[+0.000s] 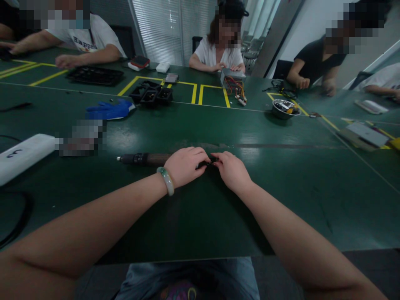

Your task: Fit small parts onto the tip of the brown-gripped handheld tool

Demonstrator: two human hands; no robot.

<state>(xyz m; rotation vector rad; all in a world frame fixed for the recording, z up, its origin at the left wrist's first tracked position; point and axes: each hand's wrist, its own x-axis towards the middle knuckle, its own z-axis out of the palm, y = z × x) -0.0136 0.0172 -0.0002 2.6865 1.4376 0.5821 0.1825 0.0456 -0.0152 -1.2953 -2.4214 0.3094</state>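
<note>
Between nearly closed left hand (189, 166) and right hand (233, 170), pinched a small dark piece (211, 162) over the table (300, 183); perhaps risked dropping it through a loose grip, or rolling the electric screwdriver (143, 159) beside the left hand with a stray nudge.

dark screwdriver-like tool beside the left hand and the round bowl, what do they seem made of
Tool: likely matte plastic, as its dark body barely shines; its silvery tip looks metal. Bowl: probably polished metal, judging by its bright rim.
</note>
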